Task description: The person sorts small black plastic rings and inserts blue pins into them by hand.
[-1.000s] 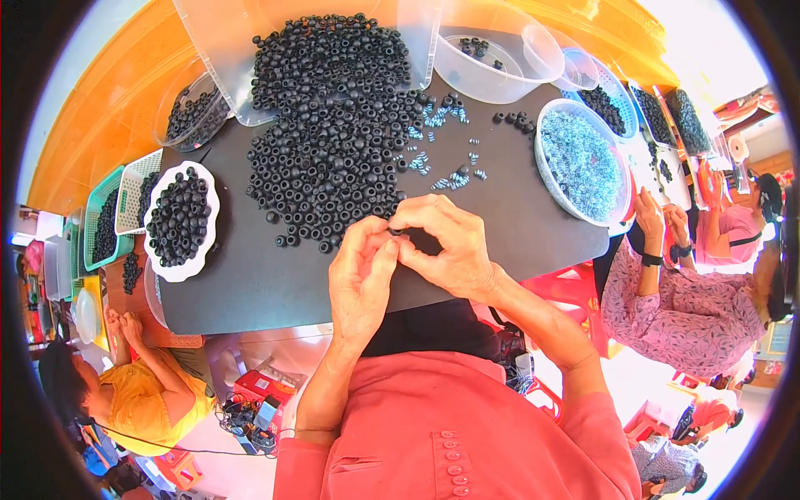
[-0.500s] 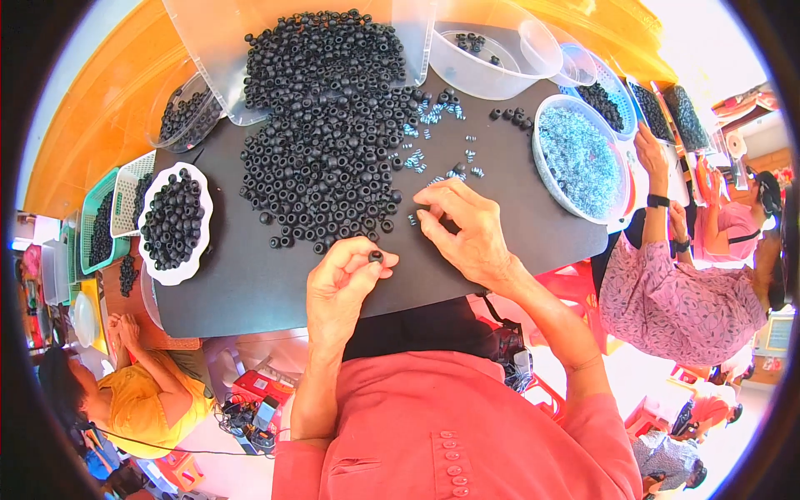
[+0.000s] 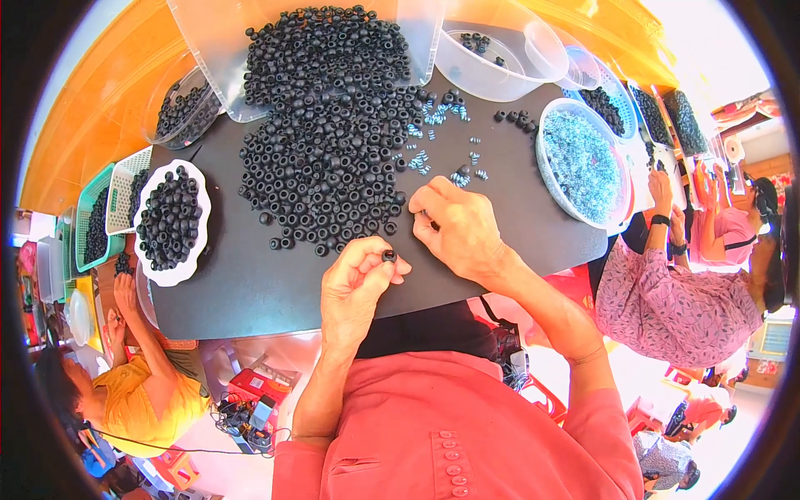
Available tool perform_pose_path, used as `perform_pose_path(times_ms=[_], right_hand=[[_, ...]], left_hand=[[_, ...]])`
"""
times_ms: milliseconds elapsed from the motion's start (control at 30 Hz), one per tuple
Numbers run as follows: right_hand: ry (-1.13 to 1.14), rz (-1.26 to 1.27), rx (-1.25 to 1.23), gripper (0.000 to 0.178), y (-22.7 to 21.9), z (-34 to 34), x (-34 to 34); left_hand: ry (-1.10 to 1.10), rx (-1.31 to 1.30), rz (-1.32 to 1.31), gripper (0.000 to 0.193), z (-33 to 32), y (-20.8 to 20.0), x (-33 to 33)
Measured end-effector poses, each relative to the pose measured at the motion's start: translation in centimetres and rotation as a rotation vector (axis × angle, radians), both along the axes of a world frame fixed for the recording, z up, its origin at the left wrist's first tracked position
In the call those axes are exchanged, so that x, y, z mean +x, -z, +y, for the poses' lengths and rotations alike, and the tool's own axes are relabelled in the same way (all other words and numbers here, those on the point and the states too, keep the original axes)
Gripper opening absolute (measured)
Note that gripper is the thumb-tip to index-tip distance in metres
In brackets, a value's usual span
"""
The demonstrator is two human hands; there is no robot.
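Between the thumb and fingers of my left hand (image 3: 357, 279) is a small black hollow cap (image 3: 388, 257), its round opening facing up. Close by on the right, my right hand (image 3: 460, 227) is curled with its fingertips pressed together just above the dark tabletop (image 3: 517, 242). What those fingers pinch is hidden; a dark spot shows beside them. Beyond both hands spreads a heap of similar black caps (image 3: 325, 142), spilling out of a tipped clear bin (image 3: 212, 54). Small coiled springs (image 3: 418, 160) lie scattered to the right of the heap.
A white scalloped dish (image 3: 202, 218) of black caps stands at the left. On the right is a round tub (image 3: 543, 158) of pale blue springs. A clear basin (image 3: 500, 82) with a few caps sits at the back. Other people work at both sides.
My left hand has shifted slightly right with the black cap. My right fingers have curled in, and the spring that showed by their tips is out of sight.
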State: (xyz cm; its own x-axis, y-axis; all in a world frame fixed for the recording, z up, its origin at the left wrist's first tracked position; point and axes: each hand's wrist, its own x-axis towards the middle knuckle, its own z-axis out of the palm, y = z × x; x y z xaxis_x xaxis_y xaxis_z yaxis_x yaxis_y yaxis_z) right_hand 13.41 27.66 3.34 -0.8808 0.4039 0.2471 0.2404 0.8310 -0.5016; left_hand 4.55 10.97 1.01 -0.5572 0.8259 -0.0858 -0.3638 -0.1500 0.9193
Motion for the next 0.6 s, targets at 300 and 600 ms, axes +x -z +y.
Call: perform_pose_path(times_ms=[300, 600], right_hand=[[-0.089, 0.303, -1.095, 0.011, -0.5, -2.0, 0.5], [-0.200, 0.301, -0.724, 0.015, -0.9, -2.0, 1.5]], left_hand=[[-0.060, -0.015, 0.005, 0.016, 0.7, -0.9, 0.3], [-0.059, -0.063, 0.200, 0.016, 0.6, -0.4, 0.8]])
